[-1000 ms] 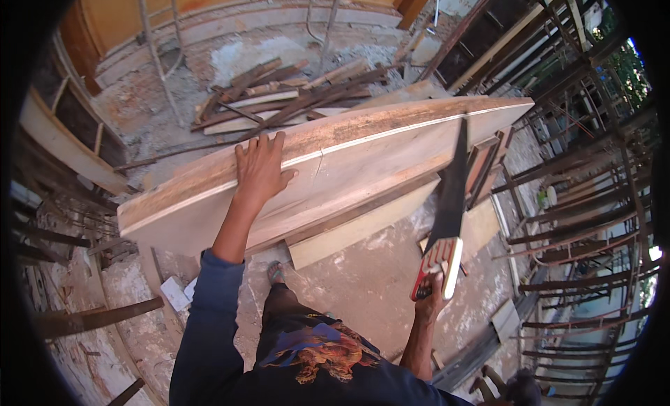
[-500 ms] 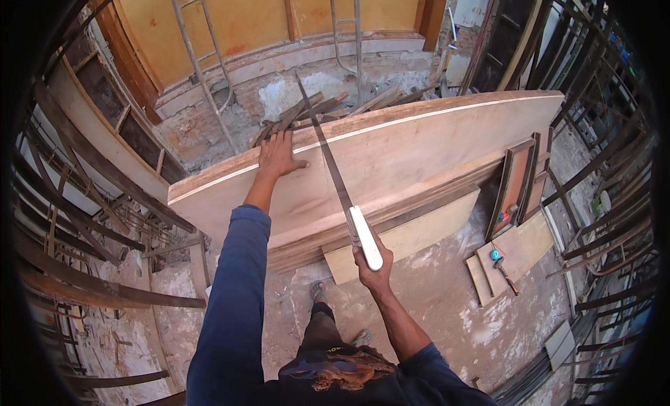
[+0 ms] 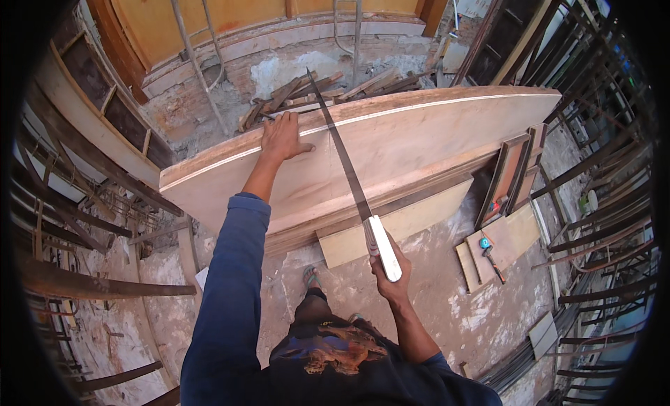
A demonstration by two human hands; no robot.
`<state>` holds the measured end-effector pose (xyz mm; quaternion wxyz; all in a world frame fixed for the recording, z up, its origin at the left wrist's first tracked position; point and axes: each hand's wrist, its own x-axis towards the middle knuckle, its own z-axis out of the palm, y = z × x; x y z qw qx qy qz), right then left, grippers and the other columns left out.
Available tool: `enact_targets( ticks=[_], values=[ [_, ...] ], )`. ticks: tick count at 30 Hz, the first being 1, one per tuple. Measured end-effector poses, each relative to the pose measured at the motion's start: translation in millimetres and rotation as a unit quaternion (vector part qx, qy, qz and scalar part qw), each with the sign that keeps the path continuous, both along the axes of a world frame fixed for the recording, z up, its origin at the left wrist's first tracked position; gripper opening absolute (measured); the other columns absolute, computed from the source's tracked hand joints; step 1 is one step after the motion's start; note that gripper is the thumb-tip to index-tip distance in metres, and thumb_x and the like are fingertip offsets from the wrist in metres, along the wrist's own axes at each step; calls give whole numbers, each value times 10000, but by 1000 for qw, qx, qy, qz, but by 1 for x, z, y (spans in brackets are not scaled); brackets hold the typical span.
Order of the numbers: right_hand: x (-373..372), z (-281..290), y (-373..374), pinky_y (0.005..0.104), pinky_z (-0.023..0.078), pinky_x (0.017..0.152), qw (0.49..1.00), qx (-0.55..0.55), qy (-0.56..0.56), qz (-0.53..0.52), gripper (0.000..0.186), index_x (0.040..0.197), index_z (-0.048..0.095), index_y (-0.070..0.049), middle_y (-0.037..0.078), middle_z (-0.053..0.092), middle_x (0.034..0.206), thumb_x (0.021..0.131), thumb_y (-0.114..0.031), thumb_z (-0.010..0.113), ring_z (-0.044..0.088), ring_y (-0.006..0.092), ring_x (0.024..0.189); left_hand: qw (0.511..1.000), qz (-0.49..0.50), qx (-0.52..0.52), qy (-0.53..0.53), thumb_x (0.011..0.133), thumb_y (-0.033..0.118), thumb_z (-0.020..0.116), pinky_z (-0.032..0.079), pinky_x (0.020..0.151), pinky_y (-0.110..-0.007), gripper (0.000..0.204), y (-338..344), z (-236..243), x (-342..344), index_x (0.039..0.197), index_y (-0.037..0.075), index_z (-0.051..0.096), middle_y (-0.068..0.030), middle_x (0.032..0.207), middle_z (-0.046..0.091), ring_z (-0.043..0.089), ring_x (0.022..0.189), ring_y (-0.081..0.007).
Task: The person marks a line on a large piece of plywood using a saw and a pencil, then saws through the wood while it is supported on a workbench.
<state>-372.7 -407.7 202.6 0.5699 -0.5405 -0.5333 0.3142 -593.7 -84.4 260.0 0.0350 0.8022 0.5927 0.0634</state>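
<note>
A long pale plywood panel (image 3: 433, 134) with a curved top edge stands on its side across the middle of the view. My left hand (image 3: 281, 141) grips its upper edge, thumb stretched out over the face. My right hand (image 3: 388, 270) is closed on the white handle (image 3: 382, 247) of a handsaw. The saw's long dark blade (image 3: 338, 148) slants across the panel's top edge, just right of my left hand, over a faint line on the face.
Scrap wood (image 3: 286, 92) lies behind the panel, below an orange wall (image 3: 237, 8) with metal frames (image 3: 192, 46). Boards (image 3: 502, 175) lean at right; a blue-and-orange tool (image 3: 492, 259) rests on plywood offcuts (image 3: 523, 224). Wooden framing (image 3: 105, 287) crowds both sides.
The saw has swung left from the right part of the panel to beside my left hand. Over the last half second it has shifted slightly toward me. The view has shifted.
</note>
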Motion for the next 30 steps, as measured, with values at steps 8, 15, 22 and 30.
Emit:
enact_targets(
  ticks=[8,15,22,30],
  values=[
    [4,26,70,288,525,863,994,107,-29,10,563,1403,514,8,118,680,1163,871,-29,694,649,141,960,997,-13,69,23,638,585,836,373,1036,-571,979,-5,-4,24,1360,42,459,-153,1330,546,490,1291,-327],
    [4,16,66,327,513,862,995,92,40,1,618,1392,547,-68,215,681,1142,782,4,612,683,256,963,994,83,29,-71,978,594,362,372,1050,-551,664,11,-17,13,1311,49,543,-221,1342,565,546,1252,-364],
    [17,-2,-24,292,506,920,998,38,-29,29,711,1459,477,-91,184,617,1335,765,1,601,666,247,1144,988,104,104,50,990,476,388,454,941,-574,513,-5,-14,22,1243,77,588,-181,1244,633,624,1111,-388],
    [19,-10,-21,331,522,875,994,42,-97,19,514,1345,539,60,221,702,1101,848,-37,626,692,243,1022,987,82,130,-38,979,364,429,404,979,-563,406,-19,-9,28,1158,46,606,-159,1229,635,552,1225,-324]
  ],
)
